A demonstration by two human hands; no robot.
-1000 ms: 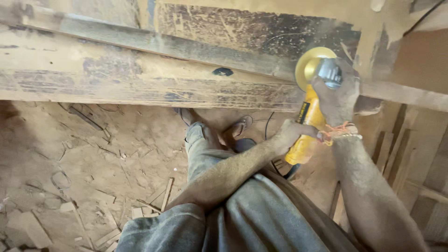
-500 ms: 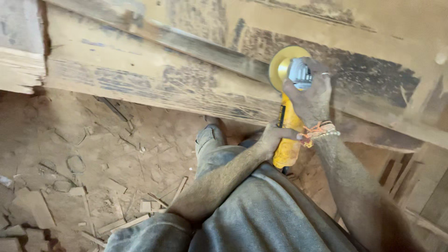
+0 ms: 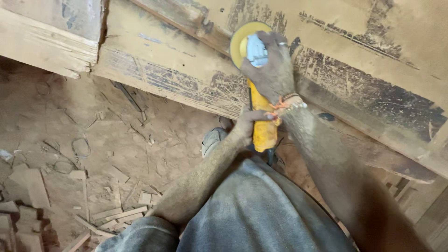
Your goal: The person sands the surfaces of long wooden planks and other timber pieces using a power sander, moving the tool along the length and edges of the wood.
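- The right hand (image 3: 273, 70) wraps its fingers over the head of the yellow grinder (image 3: 262, 119), disc against the wooden beam (image 3: 354, 70).
- The left hand (image 3: 247, 125) grips the grinder's body with fingers curled.
- Sanding well likely needs steady, even pressure and a flat disc.

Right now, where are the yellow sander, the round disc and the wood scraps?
yellow sander (image 3: 264, 133), head view, on its yellow body.
round disc (image 3: 237, 43), head view, on its left rim.
wood scraps (image 3: 112, 213), head view, on one floor strip.

Wood offcuts (image 3: 109, 215) strewn on dusty floor (image 3: 154, 135); shoe (image 3: 212, 140) below.
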